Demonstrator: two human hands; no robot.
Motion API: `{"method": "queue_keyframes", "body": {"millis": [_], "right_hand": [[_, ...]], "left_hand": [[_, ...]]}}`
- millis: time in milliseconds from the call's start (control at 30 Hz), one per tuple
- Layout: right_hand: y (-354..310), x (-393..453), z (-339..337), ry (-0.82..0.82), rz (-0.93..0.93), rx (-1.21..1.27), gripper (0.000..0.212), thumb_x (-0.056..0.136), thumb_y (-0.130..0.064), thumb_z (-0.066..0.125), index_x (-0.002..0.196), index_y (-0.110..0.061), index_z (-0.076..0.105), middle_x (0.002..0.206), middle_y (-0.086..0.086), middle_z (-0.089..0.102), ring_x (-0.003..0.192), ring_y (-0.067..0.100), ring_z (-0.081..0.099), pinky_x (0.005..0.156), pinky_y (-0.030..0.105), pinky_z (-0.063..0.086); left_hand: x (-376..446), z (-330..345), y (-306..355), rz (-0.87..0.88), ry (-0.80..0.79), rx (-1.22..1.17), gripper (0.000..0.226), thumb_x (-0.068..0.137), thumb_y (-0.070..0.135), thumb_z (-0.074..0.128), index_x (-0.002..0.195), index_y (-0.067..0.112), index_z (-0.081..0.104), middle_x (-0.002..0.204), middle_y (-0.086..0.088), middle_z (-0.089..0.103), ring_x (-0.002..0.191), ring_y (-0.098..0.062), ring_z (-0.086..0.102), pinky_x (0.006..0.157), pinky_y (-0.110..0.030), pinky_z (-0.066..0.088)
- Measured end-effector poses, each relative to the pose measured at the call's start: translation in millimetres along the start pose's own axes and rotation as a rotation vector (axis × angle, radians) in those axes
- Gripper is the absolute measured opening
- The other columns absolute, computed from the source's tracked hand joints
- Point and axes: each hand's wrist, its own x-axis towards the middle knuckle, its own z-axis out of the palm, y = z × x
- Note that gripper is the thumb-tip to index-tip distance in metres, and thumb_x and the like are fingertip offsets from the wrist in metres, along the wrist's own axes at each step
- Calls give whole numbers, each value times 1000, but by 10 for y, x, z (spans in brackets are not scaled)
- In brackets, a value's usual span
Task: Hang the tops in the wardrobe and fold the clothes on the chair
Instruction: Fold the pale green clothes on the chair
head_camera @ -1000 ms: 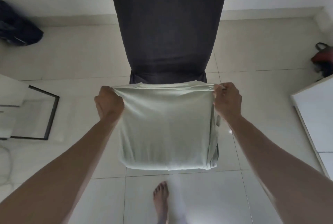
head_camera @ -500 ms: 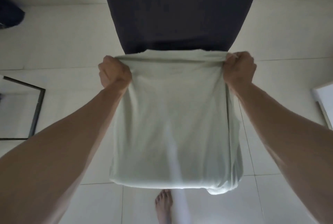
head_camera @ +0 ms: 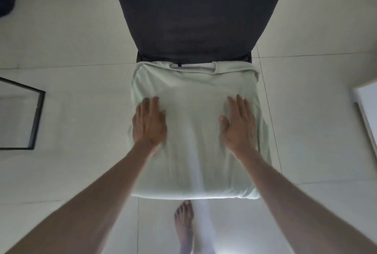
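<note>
Pale floor tiles [head_camera: 71,35] surrounded a dark chair [head_camera: 195,14]. On its seat lay a folded green top [head_camera: 193,131]. Left hand [head_camera: 149,124] and right hand [head_camera: 238,124] pressed flat, fingers straight, gripping nothing. Judged light, soft, limp; best lifted by its side edges.

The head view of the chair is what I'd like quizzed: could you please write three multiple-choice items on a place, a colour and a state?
1. Where does the folded garment lie?
A. on the chair seat
B. on the floor
C. over the chair's backrest

2. What colour is the garment?
A. dark grey
B. pale green
C. red

3. How are the left hand and the right hand?
A. both gripping corners
B. flat on the garment
C. off the garment

Key: 1 A, it covers the seat before the dark backrest; 2 B, the cloth is pale green; 3 B, the fingers lie straight on the cloth.
</note>
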Motion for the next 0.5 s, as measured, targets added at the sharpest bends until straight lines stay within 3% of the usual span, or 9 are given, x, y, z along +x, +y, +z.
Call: {"method": "queue_keyframes", "body": {"millis": [67,167,333,433,500], "right_hand": [[87,-303,92,-64,12,-128,52,102,-31,44,152,-21,35,163,7,26,151,31,19,116,53,26],[203,-675,103,-94,43,-186,44,104,-33,33,147,-24,39,161,5,30,150,32,23,114,53,28],[455,-1032,-90,-146,82,-181,54,98,-12,47,149,-25,36,163,3,23,150,34,17,116,51,28],[497,-1174,-261,-191,184,-82,59,100,-9,42,153,-29,27,166,-2,13,153,32,7,117,46,30],[483,-1209,-317,-206,274,-47,62,98,-9,43,154,-29,24,165,0,11,152,35,7,114,48,32]], "left_hand": [[-326,163,-100,93,-39,125,48,101,37,44,146,20,42,154,-15,36,141,-36,32,111,-51,33],[-702,247,-255,99,-51,200,50,102,42,41,149,24,41,158,-11,33,145,-33,27,113,-53,30],[-1097,93,-434,-64,-139,122,55,102,41,42,154,26,31,163,-3,20,148,-28,17,108,-52,39],[-1287,-39,-446,-182,-249,94,59,101,37,47,155,31,23,163,-1,14,144,-31,26,106,-51,42],[-1332,-89,-461,-196,-289,91,61,100,33,50,154,32,23,160,-3,20,137,-34,39,102,-50,45]]}}
